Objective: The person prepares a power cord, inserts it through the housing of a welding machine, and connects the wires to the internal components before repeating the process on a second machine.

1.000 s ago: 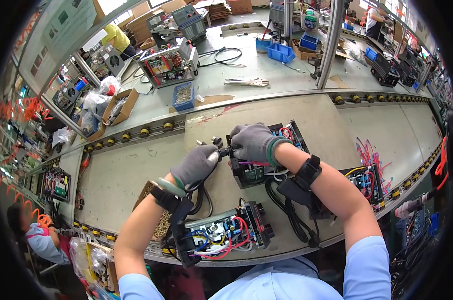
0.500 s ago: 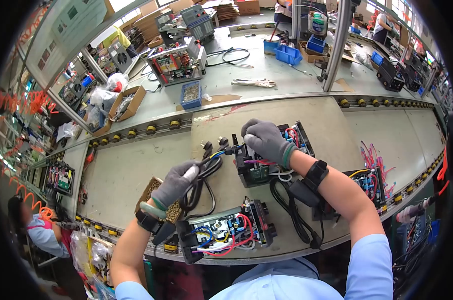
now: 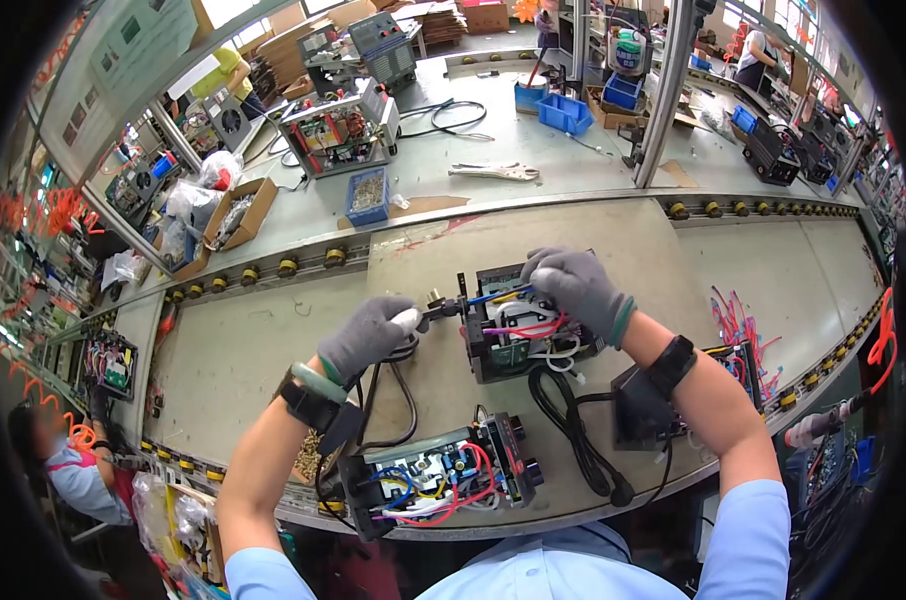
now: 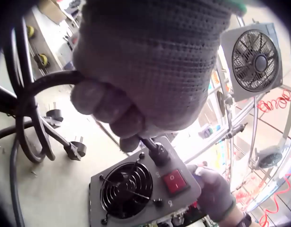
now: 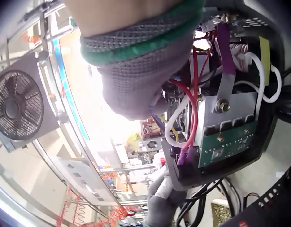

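An uncovered electronics unit (image 3: 506, 348) stands before me on the bench, with its fan (image 4: 125, 190) and red rocker switch (image 4: 175, 181) on the rear panel. My gloved left hand (image 3: 375, 334) grips a black power cord (image 4: 53, 80) just outside that panel, where the cord enters a black bushing (image 4: 159, 154). On the inner side, my gloved right hand (image 3: 581, 288) pinches the cord's blue and yellow wires (image 3: 503, 296), stretched over the unit from the panel. Its fingertips are partly hidden in the right wrist view. Red and white wires (image 5: 192, 106) loop beside it.
A second open unit (image 3: 443, 475) lies at the near edge, and another (image 3: 738, 375) at the right. A coiled black cord (image 3: 583, 440) lies between them. Locking pliers (image 3: 495, 171) and a blue parts bin (image 3: 369, 198) sit on the far bench. Rollers (image 3: 288, 267) line the track.
My left hand drew back with the cord, then came forward to the panel. My right hand has moved right, away from the panel, and the blue and yellow wires now extend inside the unit.
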`<state>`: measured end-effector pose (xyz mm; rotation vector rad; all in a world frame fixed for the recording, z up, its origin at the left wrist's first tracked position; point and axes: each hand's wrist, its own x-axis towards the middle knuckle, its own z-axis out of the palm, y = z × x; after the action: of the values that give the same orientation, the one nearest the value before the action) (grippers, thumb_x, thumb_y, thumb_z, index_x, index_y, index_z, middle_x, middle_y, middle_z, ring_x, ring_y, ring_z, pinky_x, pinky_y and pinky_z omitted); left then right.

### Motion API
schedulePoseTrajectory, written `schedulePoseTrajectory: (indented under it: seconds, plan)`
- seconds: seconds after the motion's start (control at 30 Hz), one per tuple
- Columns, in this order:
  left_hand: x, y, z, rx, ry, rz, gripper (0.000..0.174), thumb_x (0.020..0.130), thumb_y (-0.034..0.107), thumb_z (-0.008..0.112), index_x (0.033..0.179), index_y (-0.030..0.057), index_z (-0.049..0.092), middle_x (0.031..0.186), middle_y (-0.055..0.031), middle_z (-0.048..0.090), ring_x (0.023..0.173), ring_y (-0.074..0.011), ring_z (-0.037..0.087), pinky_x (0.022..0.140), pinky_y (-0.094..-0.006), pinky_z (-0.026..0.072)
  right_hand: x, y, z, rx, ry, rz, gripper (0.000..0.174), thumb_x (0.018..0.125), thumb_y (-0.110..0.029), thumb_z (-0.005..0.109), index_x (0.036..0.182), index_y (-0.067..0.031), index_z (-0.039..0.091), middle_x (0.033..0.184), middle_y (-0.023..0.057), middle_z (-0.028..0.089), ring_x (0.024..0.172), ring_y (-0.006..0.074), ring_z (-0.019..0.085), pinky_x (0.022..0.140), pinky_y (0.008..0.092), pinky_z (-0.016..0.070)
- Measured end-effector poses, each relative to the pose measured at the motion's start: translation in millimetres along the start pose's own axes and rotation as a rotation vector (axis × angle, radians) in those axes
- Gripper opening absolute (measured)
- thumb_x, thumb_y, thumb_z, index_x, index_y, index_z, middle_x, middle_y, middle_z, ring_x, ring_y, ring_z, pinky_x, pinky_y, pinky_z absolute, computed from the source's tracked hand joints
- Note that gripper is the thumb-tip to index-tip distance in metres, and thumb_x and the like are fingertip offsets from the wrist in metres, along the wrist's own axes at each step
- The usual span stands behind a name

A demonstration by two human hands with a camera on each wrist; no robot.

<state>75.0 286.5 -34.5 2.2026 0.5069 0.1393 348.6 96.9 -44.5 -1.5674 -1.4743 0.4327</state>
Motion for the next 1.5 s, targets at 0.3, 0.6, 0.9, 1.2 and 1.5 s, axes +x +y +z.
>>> schedulePoseTrajectory:
  seconds: [0.3,0.6,0.9,1.2,1.5]
  plan:
    - [33,11,26,-0.289,-0.031,-0.302,0.039,0.102,0.034,0.049,0.095,0.0,0.067,0.071,0.0008,0.053,0.067,-0.0111,0.046,0.061,-0.0285,0.04,0,-11,-6,0.687,0.095,0.301,0.027,0.085,-0.02,0.055,0.09,0.0034,0.069,0.073,-0.0007,0.055,0.069,0.0076,0.049,0.065,0.0241,0.0422]
    - [29,9,20,-0.422,-0.191,-0.382,0.041,0.106,0.038,0.043,0.101,0.0045,0.065,0.077,0.0006,0.054,0.065,-0.0114,0.045,0.061,-0.0275,0.0393,-1,-10,-3,0.785,0.233,0.334,0.027,0.088,-0.02,0.057,0.094,0.0033,0.069,0.073,-0.0012,0.054,0.068,0.007,0.047,0.063,0.0222,0.0398]
    - [39,22,-3,0.1,-0.251,-0.047,0.027,0.098,0.021,0.062,0.115,0.0004,0.064,0.094,-0.0076,0.067,0.089,-0.0145,0.057,0.085,-0.0317,0.0492,0,-7,-5,0.666,0.176,0.32,0.025,0.09,-0.018,0.059,0.094,0.0037,0.069,0.075,-0.0001,0.057,0.07,0.0075,0.049,0.066,0.0223,0.0417]
    - [25,42,29,1.009,0.171,0.377,0.022,0.072,0.017,0.071,0.091,0.0087,0.062,0.079,-0.0088,0.06,0.082,-0.0287,0.063,0.107,-0.0486,0.0358,1,-10,-6,0.665,0.182,0.323,0.026,0.089,-0.02,0.06,0.093,0.004,0.069,0.077,0.0005,0.059,0.073,0.0078,0.05,0.069,0.0235,0.0434]
    - [59,112,2,0.795,-0.056,-0.069,0.016,0.081,0.021,0.068,0.094,0.0116,0.072,0.087,-0.0128,0.069,0.081,-0.0271,0.069,0.082,-0.0411,0.0509,-4,-12,-1,0.538,0.246,0.284,0.02,0.089,-0.015,0.063,0.09,0.0038,0.071,0.082,-0.0013,0.063,0.077,0.0053,0.053,0.07,0.0239,0.0454]
